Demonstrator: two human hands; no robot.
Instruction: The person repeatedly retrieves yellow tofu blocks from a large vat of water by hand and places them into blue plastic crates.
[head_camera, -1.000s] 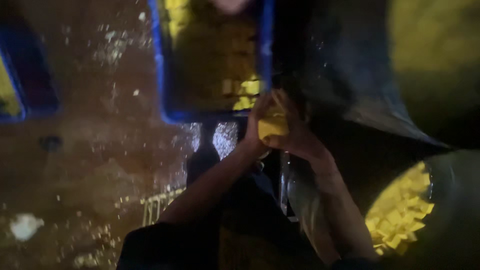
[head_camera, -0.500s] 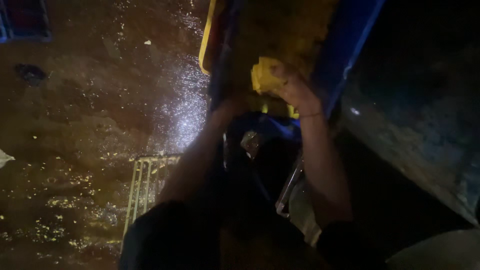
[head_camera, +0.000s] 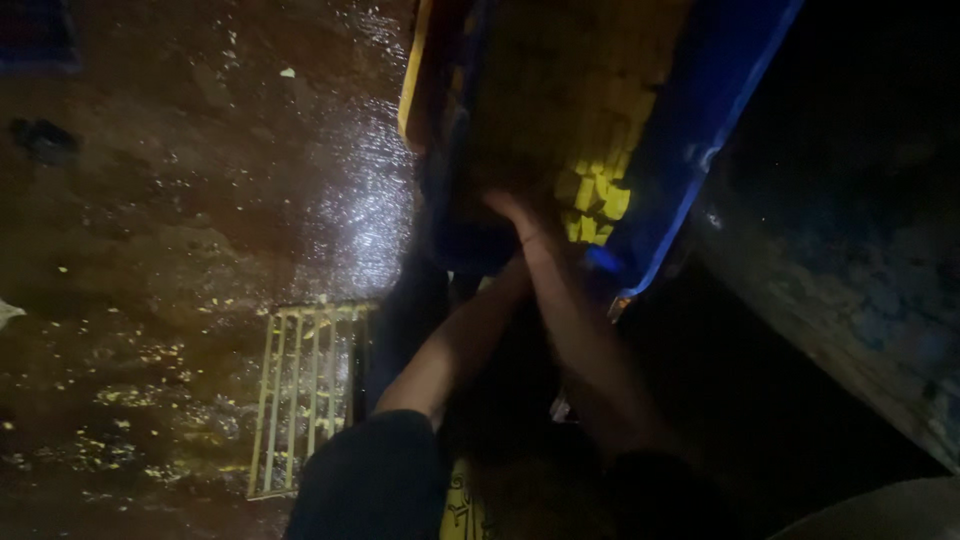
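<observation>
- Head view: both arms now reach deeper into the blue crate (head_camera: 690, 190), among yellow chunks (head_camera: 598, 195).
- Right hand (head_camera: 515, 215) blurred, left hand hidden; finger positions cannot be told.

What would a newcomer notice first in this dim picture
Bright yellow cubes piled in a blue crate at top centre stand out, with both hands reaching in among them. To the left, the wet floor glistens around a pale metal drain grate, strewn with yellow crumbs.
</observation>
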